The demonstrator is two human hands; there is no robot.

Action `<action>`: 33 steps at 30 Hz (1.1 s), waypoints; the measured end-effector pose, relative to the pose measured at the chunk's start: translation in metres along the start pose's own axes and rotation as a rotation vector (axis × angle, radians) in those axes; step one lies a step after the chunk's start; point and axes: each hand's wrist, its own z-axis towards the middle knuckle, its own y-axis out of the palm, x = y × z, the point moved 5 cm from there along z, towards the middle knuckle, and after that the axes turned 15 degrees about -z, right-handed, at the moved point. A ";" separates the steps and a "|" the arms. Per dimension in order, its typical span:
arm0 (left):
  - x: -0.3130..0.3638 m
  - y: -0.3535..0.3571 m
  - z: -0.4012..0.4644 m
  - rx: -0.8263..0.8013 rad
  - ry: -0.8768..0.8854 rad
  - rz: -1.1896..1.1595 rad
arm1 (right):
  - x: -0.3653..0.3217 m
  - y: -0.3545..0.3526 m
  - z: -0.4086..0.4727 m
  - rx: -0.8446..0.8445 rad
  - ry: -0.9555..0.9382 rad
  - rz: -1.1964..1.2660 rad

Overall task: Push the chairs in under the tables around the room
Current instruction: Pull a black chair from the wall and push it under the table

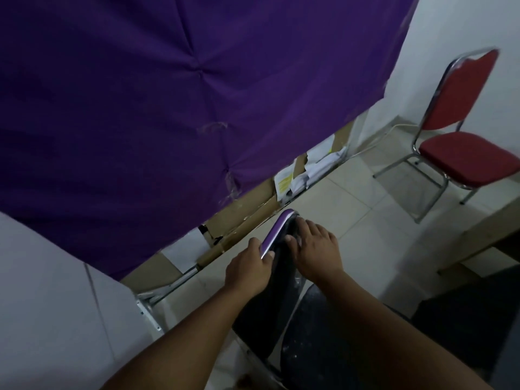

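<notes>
A black padded chair (306,333) with a chrome frame stands just below me, its backrest top reflecting purple. My left hand (249,270) grips the backrest's top rail from the left. My right hand (316,249) lies on the same backrest top, fingers curled over it. A red padded chair (467,159) with a chrome frame stands apart by the white wall at the right. A wooden table's edge (478,235) shows at the right, below the red chair.
A purple cloth (168,108) hangs over the wall ahead, above brown cardboard and loose papers (306,170) on the floor. A white surface (42,305) with metal legs fills the lower left. Pale floor tiles (360,209) lie between both chairs.
</notes>
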 end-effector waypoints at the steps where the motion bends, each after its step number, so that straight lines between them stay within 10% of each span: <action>1: -0.002 0.001 0.002 -0.061 -0.027 -0.048 | 0.001 -0.001 0.002 0.009 -0.002 -0.001; 20: 0.009 -0.046 0.137 -0.183 0.305 0.010 | 0.004 -0.006 0.053 0.053 0.361 -0.026; 33: 0.089 0.015 0.167 -0.606 0.762 0.010 | 0.016 -0.011 0.018 0.118 0.895 -0.020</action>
